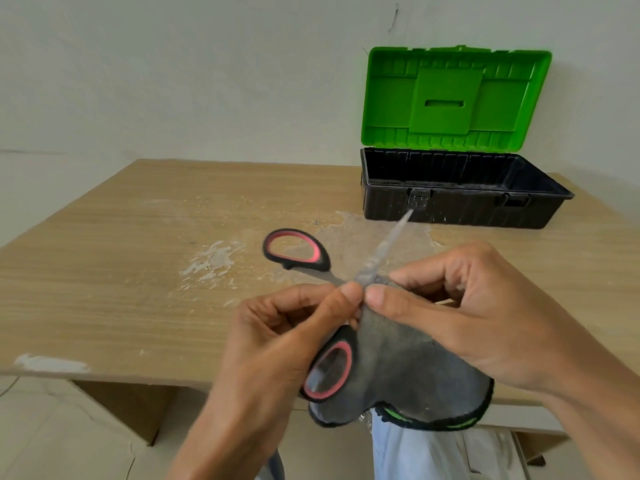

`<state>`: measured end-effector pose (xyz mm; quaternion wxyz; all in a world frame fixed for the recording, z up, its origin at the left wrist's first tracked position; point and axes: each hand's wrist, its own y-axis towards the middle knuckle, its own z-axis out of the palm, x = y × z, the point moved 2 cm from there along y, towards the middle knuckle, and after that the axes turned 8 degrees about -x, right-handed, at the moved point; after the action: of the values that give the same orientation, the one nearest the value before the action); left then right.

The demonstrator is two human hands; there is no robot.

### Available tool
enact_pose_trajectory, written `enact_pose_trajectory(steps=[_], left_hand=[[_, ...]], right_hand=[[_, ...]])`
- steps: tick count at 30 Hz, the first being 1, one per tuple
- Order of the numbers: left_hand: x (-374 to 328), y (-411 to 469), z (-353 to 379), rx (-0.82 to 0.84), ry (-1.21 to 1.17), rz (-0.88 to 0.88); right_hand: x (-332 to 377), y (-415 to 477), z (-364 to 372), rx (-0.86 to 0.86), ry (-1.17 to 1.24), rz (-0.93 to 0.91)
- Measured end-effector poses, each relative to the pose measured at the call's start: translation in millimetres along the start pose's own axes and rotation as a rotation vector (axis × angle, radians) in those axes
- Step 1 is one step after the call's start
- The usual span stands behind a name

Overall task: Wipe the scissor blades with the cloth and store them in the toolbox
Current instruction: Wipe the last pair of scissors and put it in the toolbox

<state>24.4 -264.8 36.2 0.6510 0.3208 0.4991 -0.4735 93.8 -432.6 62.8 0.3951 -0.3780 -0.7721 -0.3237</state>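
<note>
a: report the position of the scissors (323,259).

b: the scissors are held in front of the person, above the near edge of the table (138,271). they are spread open. one black-and-pink handle loop points left over the table top; whether it touches the wood cannot be told. the other loop (329,368) hangs down towards the person, just beside the cloth (408,368).

a: state of the left hand (287,327)?

b: fingers curled. thumb and forefinger pinch the scissors at the joint where the two halves cross.

a: state of the right hand (460,306)?

b: fingers curled. thumb and fingers pinch the grey cloth around the base of one blade (388,244). the two thumb tips almost meet. the rest of the cloth hangs below the hand, its black-and-green hem lowest.

a: blade direction?

b: the exposed blade points up and away, its tip in line with the front wall of the toolbox (460,206). it is blurred, so its surface cannot be judged.

a: toolbox condition?

b: black base at the far right of the table, well apart from the hands. the green lid (446,98) stands upright, open, against the wall (173,81).

a: table surface?

b: wood grain, with white residue (214,259) to the left of the scissors.
</note>
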Motion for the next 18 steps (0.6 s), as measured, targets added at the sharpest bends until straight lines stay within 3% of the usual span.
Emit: enact_pose_trajectory(steps=[9, 13, 18], left_hand=[[-5, 3, -16, -0.099, -0.071, -0.126], [-8, 4, -19, -0.094, -0.08, -0.124], [-10, 0, -13, -0.062, -0.041, -0.053]], right_hand=[[-12, -8, -28, 0.034, 0.052, 0.161], [-11, -13, -45, -0.041, 0.159, 0.11], [3, -12, -40, -0.018, 0.2, 0.068]])
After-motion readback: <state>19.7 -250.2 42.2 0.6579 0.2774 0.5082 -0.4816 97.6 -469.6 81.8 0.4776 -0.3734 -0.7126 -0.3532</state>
